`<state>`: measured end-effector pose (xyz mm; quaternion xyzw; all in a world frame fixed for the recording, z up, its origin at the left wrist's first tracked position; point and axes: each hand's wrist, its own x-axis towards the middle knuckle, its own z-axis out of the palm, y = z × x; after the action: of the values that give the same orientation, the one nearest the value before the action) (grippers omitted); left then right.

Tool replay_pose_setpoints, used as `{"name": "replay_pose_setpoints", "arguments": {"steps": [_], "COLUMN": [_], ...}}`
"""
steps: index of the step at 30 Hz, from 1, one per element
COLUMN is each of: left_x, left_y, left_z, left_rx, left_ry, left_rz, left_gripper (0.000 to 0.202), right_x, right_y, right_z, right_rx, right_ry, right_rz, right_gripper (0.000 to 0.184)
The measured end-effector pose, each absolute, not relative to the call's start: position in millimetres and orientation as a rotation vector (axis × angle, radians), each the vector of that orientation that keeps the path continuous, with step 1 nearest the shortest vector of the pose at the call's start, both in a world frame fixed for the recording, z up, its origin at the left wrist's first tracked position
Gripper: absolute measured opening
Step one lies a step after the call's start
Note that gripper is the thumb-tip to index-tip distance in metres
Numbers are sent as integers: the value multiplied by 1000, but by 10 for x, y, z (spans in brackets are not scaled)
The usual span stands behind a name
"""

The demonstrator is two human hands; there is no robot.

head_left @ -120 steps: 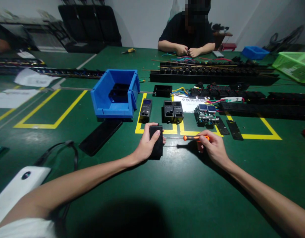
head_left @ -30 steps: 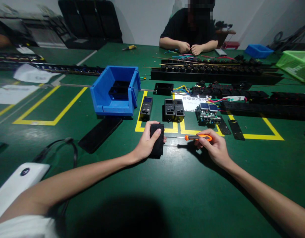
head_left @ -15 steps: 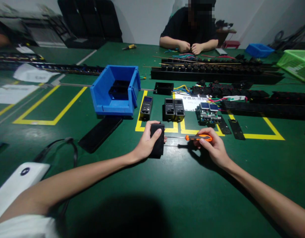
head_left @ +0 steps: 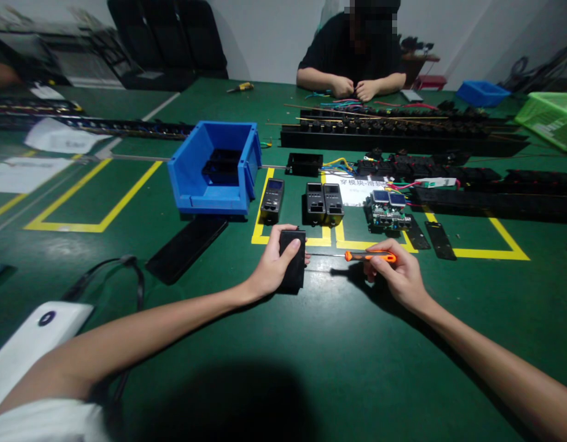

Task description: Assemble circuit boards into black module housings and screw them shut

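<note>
My left hand (head_left: pixel 272 267) grips a small black box-shaped module (head_left: pixel 293 267) and holds it down on the green table (head_left: pixel 311 356). My right hand (head_left: pixel 396 273) pinches the orange handle of a screwdriver (head_left: pixel 369 256). The thin shaft lies level and points left, with its tip at the module's right side. Just beyond, three similar black modules (head_left: pixel 323 202) with small displays stand in a row inside yellow floor-tape lines.
A blue bin (head_left: pixel 214 169) with black parts stands left of centre. A circuit assembly (head_left: pixel 387 212) with coloured wires, flat black plates (head_left: pixel 437 239) and long black power strips (head_left: pixel 403 138) lie beyond. A person opposite handles wires. A white device (head_left: pixel 30 350) and a black cable (head_left: pixel 127 270) lie near left.
Almost nothing has moved. Both hands keep the same hold on the module and the screwdriver, and the view has shifted only slightly.
</note>
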<state>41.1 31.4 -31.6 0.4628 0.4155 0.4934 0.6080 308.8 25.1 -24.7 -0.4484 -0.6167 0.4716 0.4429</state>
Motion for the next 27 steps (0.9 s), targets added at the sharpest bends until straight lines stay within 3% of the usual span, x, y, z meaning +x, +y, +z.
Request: {"name": "replay_pose_setpoints", "arguments": {"steps": [27], "left_x": [396], "left_y": [312], "left_z": [-331], "left_rx": [1088], "left_ry": [950], "left_rz": [1131], "left_gripper": [40], "right_x": [3115], "right_y": [268], "right_z": [-302], "right_rx": [-1106], "right_ry": [-1557], "right_rz": [1116], "right_gripper": [21]}}
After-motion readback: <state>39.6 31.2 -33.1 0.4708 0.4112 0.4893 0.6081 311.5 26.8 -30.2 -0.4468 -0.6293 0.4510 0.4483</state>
